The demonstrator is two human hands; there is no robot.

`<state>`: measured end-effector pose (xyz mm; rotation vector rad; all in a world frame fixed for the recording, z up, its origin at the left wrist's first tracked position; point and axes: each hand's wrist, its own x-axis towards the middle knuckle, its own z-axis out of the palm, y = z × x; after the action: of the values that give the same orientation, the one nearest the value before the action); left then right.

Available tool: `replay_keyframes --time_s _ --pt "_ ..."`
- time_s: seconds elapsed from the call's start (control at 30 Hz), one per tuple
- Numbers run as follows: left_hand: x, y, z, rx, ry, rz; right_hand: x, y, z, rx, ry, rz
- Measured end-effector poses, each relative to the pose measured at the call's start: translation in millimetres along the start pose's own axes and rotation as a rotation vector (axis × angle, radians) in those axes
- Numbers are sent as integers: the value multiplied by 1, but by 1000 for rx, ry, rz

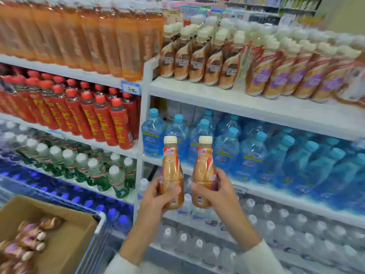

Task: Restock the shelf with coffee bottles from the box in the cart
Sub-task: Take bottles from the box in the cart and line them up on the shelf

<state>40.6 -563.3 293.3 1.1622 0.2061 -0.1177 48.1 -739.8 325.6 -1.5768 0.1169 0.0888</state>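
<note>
My left hand point(158, 196) grips a tan coffee bottle point(171, 171) with a cream cap, held upright. My right hand point(219, 191) grips a second, matching coffee bottle point(204, 171) right beside it. Both sit in front of the blue water shelf, below the coffee shelf point(227, 99). That upper shelf holds brown-label coffee bottles point(199, 58) and purple-label coffee bottles point(296, 76) in rows. At the bottom left, a cardboard box point(65, 240) in the cart holds several more coffee bottles point(27, 240) lying on their sides.
Blue water bottles point(256, 155) fill the shelf behind my hands, with clear water bottles point(276, 234) below. To the left stand orange drinks point(88, 36), red bottles point(88, 115) and green-tinted bottles point(88, 167). The cart's rim point(100, 220) edges the box.
</note>
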Motion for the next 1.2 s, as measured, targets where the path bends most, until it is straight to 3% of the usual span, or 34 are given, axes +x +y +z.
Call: replay_keyframes --time_s 0.27,0.5,0.87,1.03,1.2 --pt "35 -22 159 69 -157 20 25 -33 -163 9 131 -111" --pt "68 -20 250 86 -222 62 49 -52 -248 22 204 -166" --pt "130 49 342 280 -347 353 110 -122 -290 -12 381 -345" --pt "168 62 360 452 -309 466 144 -143 -290 -120 434 -422" --pt "193 59 362 545 -278 471 163 -137 -289 -143 477 -411"
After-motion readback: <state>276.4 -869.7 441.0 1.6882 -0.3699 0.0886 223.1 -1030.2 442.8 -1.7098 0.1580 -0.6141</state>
